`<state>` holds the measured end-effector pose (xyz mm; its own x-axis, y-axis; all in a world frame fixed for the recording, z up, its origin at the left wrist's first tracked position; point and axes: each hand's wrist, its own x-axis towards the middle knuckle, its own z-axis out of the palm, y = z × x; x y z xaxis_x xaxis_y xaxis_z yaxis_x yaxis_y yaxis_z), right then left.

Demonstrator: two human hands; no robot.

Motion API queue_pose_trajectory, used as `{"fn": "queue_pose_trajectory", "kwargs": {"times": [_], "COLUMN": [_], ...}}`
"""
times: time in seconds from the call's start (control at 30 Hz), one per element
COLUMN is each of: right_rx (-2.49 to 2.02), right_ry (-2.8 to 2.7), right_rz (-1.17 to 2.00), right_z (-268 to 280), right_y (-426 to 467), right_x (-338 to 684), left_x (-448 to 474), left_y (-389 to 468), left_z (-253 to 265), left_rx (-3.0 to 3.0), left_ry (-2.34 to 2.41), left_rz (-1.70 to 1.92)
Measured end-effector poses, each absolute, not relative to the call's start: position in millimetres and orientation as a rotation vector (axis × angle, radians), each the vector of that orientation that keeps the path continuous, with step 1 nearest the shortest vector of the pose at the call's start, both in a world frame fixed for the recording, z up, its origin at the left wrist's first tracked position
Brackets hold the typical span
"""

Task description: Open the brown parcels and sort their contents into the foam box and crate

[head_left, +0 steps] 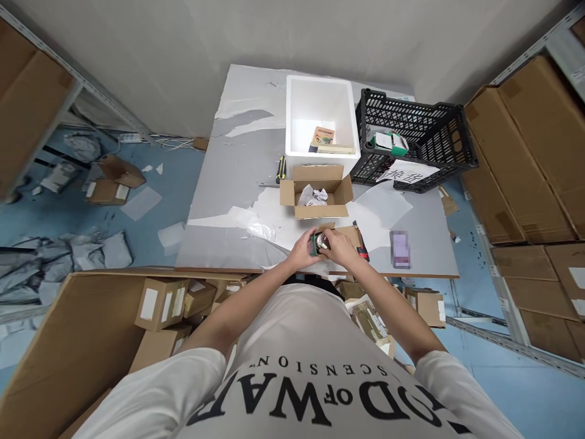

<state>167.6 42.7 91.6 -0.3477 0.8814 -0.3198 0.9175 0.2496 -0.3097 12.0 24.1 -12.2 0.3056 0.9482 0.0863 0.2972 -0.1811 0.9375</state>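
Observation:
In the head view, my left hand is closed around a small green box just above the table's front edge. A shiny, round, metallic-looking object shows at the box, and the fingers of my right hand are closed on it. What kind of object it is, I cannot make out. Just behind my hands stands an open cardboard box with crumpled white paper inside. A brown cardboard piece lies beside my right hand, along with a red and black tool, partly hidden.
A white foam box with small boxes inside stands at the back, beside a black plastic crate. A yellow and black cutter lies left of the cardboard box. A blurred phone-like rectangle is at right. Cardboard boxes sit below the table.

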Motion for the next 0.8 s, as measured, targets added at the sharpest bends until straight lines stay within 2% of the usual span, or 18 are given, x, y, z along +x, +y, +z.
{"fn": "queue_pose_trajectory", "kwargs": {"times": [0.1, 0.23, 0.5, 0.8], "right_rx": [1.745, 1.800, 1.714, 1.975], "right_ry": [2.549, 2.723, 2.814, 2.593], "right_rz": [-0.833, -0.851, -0.551, -0.837], "right_z": [88, 82, 92, 69], "right_y": [33, 19, 14, 24], "right_x": [178, 186, 180, 178], "left_x": [7, -1, -15, -14], "left_y": [27, 30, 45, 47], "left_z": [-9, -5, 8, 13], "left_rx": [1.683, 1.684, 1.769, 1.749], "left_ry": [1.123, 1.115, 0.984, 0.967], "left_rz": [0.867, 0.839, 0.733, 0.704]}}
